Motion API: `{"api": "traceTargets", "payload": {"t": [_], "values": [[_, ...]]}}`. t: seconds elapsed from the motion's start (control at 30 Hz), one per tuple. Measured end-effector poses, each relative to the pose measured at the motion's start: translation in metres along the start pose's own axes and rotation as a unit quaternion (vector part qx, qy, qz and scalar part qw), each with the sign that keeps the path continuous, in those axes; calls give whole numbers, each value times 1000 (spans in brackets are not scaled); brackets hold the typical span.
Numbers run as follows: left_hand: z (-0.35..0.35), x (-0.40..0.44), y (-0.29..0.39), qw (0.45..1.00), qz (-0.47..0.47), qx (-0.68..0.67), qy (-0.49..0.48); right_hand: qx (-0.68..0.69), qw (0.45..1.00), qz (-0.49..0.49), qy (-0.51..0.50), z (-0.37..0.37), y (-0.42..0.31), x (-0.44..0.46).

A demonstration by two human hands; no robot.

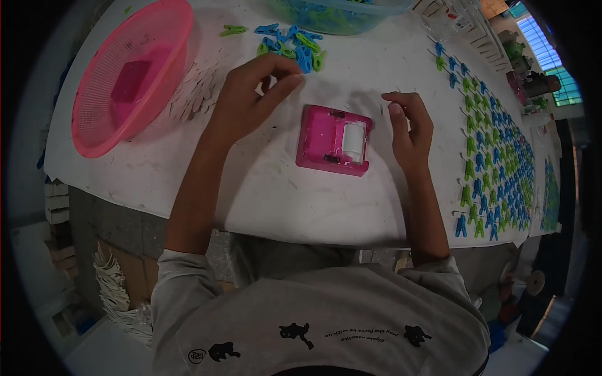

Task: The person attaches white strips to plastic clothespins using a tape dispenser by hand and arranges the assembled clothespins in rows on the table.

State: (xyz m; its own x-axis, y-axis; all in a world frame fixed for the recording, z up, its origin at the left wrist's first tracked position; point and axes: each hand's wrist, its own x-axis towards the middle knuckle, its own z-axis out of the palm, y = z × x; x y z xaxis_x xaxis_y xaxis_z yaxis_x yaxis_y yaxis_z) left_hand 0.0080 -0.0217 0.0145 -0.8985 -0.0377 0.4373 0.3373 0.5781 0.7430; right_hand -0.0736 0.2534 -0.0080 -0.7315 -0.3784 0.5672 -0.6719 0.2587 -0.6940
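My left hand (257,94) reaches over the white table to the near edge of a pile of blue and green clothespins (285,44). Its thumb and index finger come together at the lower end of a blue clothespin (304,57); the exact contact is hard to see. My right hand (412,128) hovers to the right of a pink box (320,141) with a white roll (353,140) set in it. The right fingers are curled, thumb and index tips slightly apart, with nothing visible between them. The box lies between my two hands, touched by neither.
A pink basket (179,62) stands at the left beside a heap of thin white pieces (199,91). A blue tub (338,24) with more clothespins is at the back. Rows of blue and green clothespins (495,150) cover the table's right side. The table's front edge (313,240) is near my body.
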Motion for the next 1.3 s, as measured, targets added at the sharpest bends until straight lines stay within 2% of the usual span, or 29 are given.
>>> {"api": "traceTargets", "payload": {"t": [0.07, 0.13, 0.17, 0.2, 0.27, 0.3, 0.4, 0.47, 0.5, 0.57, 0.8, 0.87, 0.9, 0.97, 1.1, 1.3], "values": [[21, -2, 13, 992, 74, -97, 26, 2, 999, -16, -34, 6, -30, 4], [41, -7, 19, 983, 81, -156, 59, 6, 997, -28, -67, 13, -46, 5], [47, -10, 21, 970, 88, -207, 88, -6, 994, -71, -85, 17, -50, 5], [50, -12, 24, 970, 88, -210, 87, -18, 988, -113, -103, 18, -51, 5], [53, -15, 29, 933, 12, -348, 88, 12, 991, -92, -100, 19, -43, 3], [55, -15, 28, 932, 12, -350, 88, 44, 991, -75, -98, 20, -40, 2], [54, -16, 20, 939, 51, -333, 73, 24, 991, -32, -124, 13, -36, -3], [49, -17, 16, 962, 72, -263, -13, 12, 990, -38, -132, 12, -37, -3], [49, -15, 16, 962, 71, -265, -12, 1, 990, -44, -135, 11, -38, -3], [49, -13, 15, 975, 126, -181, 37, 14, 990, -52, -130, 10, -35, -2], [52, -13, 21, 978, 142, -142, 51, -19, 987, -76, -138, 5, -30, -4], [53, -15, 28, 980, 176, -80, 55, -20, 988, -69, -138, 5, -35, -3], [55, -14, 28, 980, 174, -81, 58, -19, 988, -63, -137, 5, -37, -3], [57, -13, 24, 964, 249, -56, 68, -6, 988, -61, -140, 7, -36, -3], [59, -13, 22, 962, 256, -44, 80, -18, 985, -88, -148, 8, -34, -4], [62, -12, 21, 957, 276, -55, 74, -24, 990, -63, -127, 8, -29, -5]]}}
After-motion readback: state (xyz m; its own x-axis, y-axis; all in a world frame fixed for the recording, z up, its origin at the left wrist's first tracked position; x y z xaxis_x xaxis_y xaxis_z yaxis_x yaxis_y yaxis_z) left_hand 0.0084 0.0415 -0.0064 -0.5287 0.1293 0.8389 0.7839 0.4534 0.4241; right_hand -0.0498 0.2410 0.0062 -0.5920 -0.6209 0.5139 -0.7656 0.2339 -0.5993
